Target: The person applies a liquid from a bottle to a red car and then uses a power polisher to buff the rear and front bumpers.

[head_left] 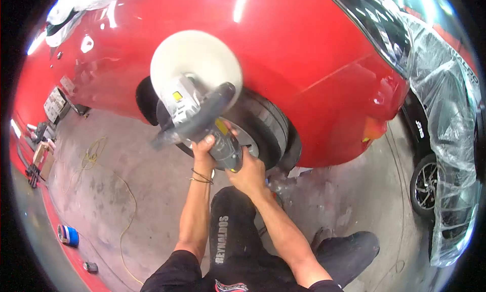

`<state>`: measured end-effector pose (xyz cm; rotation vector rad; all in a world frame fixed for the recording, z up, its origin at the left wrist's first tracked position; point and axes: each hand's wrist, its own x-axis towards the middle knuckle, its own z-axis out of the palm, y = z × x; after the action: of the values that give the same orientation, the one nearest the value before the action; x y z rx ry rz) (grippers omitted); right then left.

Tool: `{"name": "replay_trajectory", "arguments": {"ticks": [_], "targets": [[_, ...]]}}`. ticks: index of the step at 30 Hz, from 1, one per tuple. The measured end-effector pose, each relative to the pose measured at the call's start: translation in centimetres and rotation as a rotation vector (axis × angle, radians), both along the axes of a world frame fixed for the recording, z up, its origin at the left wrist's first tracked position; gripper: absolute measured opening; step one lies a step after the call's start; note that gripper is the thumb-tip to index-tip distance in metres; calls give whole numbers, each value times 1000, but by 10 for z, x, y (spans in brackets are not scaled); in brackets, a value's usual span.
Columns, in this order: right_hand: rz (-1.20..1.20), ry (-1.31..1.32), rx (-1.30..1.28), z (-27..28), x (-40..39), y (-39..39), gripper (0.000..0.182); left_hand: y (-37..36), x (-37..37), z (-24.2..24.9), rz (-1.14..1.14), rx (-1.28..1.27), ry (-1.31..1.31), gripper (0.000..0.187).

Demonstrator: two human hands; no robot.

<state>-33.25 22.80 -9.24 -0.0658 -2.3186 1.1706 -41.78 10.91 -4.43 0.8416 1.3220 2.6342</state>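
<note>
Both grips are clenched on the polisher [229, 151]: the left grip [203, 153] wraps the body just behind the head, thumb on top, and the right grip [249, 174] closes round the rear end. The curved front handle [202, 116] lies beyond the left grip, with neither hand on it. Farther beyond both grips, the round white pad [215, 56] faces the red panel [293, 44] above the wheel [266, 122]. The step in hand looks like a buffing pass over that panel, though the pad's far side is hidden, so I cannot tell whether it touches the paint, nor whether it is spinning.

As I judge it, the next move calls for a firm two-handed hold, the pad flat to the curve and light, even pressure. The wheel arch edge, just beyond the grips, could catch the pad if it tips or drifts low.
</note>
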Motion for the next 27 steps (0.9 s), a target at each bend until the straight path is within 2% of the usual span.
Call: {"name": "replay_trajectory", "arguments": {"ticks": [2, 3, 5, 6, 7, 9, 10, 11, 12, 15, 16, 17, 18, 19, 21, 23, 24, 27], "targets": [[-31, -21, -75, -26, 11, 13, 61, 9, 9, -26, -61, -76, 5, 80], [-53, -37, -115, -40, 20, 19, 61, 9, -8, -91, -8, -212, 39, 78], [-119, 72, -181, -87, 31, 31, 51, 13, -18, -180, 75, -423, 35, 69], [-153, 133, -207, -103, 40, 35, 46, 32, -4, -187, 87, -401, 137, 69], [-166, 25, -384, -103, 54, 37, 42, 51, 10, -193, 99, -374, 238, 71], [-193, 87, -299, -123, 71, 50, 40, 69, -9, -244, -222, -15, -408, 57], [-211, 118, -251, -137, 78, 56, 39, 87, -11, -279, -136, -94, -285, 46], [-276, 105, -132, -157, 83, 62, 30, 101, 1, -274, 4, -318, 185, 52], [-279, 90, -240, -158, 92, 64, 37, 111, 22, -248, 141, -515, 664, 58], [-301, 60, -562, -138, 122, 63, 56, 142, 97, -86, -190, -621, 380, 61], [-309, 55, -669, -130, 132, 60, 63, 151, 97, -98, -212, -690, 355, 63], [-315, 57, -773, -123, 139, 61, 69, 156, 95, -123, -18, -712, 628, 65], [-342, 56, -766, -128, 144, 65, 72, 157, 100, -122, 45, -685, 718, 67], [-370, 54, -759, -132, 149, 70, 75, 156, 104, -120, 29, -655, 699, 69], [-451, 10, -550, -157, 155, 67, 74, 153, 109, -99, -29, -655, 610, 74], [-375, 45, -699, -149, 145, 66, 71, 151, 113, -71, -99, -706, 488, 76], [-326, 63, -778, -139, 137, 65, 69, 153, 111, -60, -55, -696, 524, 77], [-352, 234, -798, -119, 129, 69, 67, 168, 120, -45, -45, -697, 509, 82]]}}
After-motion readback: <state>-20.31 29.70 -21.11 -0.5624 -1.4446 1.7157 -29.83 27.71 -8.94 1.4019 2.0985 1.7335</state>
